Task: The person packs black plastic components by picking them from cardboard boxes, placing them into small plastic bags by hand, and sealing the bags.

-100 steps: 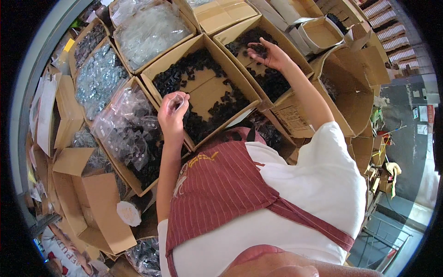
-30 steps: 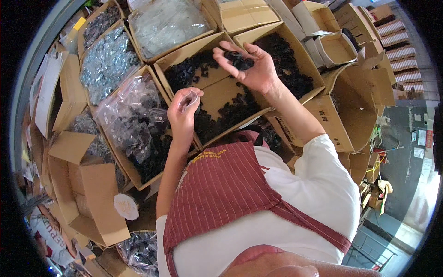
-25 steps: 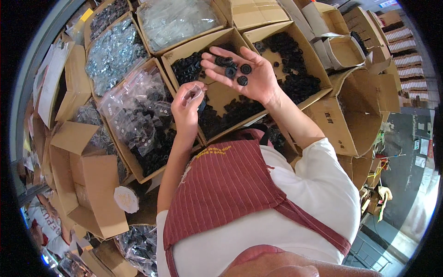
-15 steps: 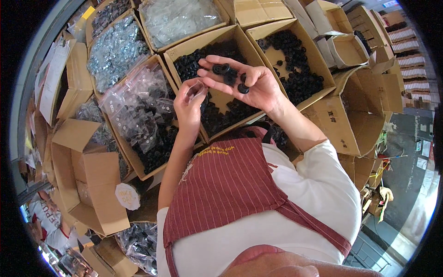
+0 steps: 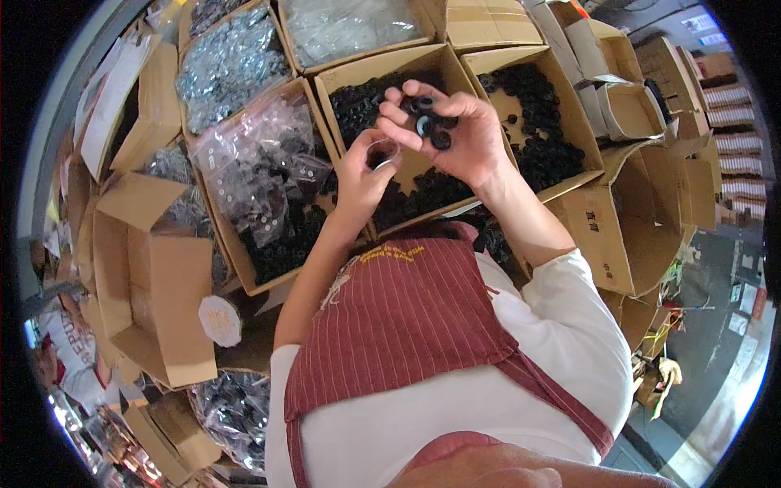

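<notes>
My right hand [image 5: 476, 146] is cupped with its palm up, and several small black round parts [image 5: 440, 140] lie in it; one shows a pale curved edge. Beside its fingertips my left hand [image 5: 364, 180] pinches a small clear plastic bag [image 5: 382, 152], whose mouth gapes toward the right hand. Whether anything is inside the bag I cannot make out. Both hands are above an open cardboard box [image 5: 424, 213] that contains many loose black parts [image 5: 435, 189].
To the right stands another box of black parts [image 5: 538, 111]. On the left, a box holds filled clear bags [image 5: 259, 167] on black pieces. Behind are boxes of bluish metal-looking parts [image 5: 234, 69] and clear bags [image 5: 354, 31]. Cardboard cartons [image 5: 606, 224] crowd both sides. A person [image 5: 73, 350] is at far left.
The right hand has tilted and curled its fingers more around the black parts, coming close to the bag's mouth. The bag now gapes wider. The whole view has shifted slightly.
</notes>
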Motion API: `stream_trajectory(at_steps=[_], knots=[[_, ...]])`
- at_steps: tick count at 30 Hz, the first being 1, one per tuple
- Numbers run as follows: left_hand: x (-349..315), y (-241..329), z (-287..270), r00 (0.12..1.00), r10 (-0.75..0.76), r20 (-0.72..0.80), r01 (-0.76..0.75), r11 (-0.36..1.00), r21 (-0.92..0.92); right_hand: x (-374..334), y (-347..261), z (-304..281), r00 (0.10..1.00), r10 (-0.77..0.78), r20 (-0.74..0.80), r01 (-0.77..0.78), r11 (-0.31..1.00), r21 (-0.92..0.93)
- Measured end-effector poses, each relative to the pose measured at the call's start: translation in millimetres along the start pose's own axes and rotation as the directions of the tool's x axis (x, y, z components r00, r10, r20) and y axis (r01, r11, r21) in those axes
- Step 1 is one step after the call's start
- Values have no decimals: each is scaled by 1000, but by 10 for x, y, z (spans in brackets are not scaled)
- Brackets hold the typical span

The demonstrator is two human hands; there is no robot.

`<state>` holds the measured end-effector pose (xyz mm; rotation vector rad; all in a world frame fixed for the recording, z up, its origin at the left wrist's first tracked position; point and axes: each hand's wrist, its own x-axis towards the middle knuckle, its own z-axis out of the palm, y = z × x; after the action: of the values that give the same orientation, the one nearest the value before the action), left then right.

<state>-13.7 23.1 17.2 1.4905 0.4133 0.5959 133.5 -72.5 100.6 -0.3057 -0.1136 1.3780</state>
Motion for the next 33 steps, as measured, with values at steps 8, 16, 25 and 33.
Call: stream_trajectory(at_steps=[8,16,25,33], knots=[[2,169,184,996,-59,67,66,992,-109,208,181,-45,970,-218,106,238,788,-568],[6,170,276,999,42,-1,-42,999,-25,128,265,56,926,-290,240,374,627,-683],[-3,206,323,992,95,-80,-102,991,-92,67,293,129,936,-293,194,342,628,-699],[-40,237,283,988,147,-49,-146,989,25,55,352,230,910,-356,211,392,580,-714]])
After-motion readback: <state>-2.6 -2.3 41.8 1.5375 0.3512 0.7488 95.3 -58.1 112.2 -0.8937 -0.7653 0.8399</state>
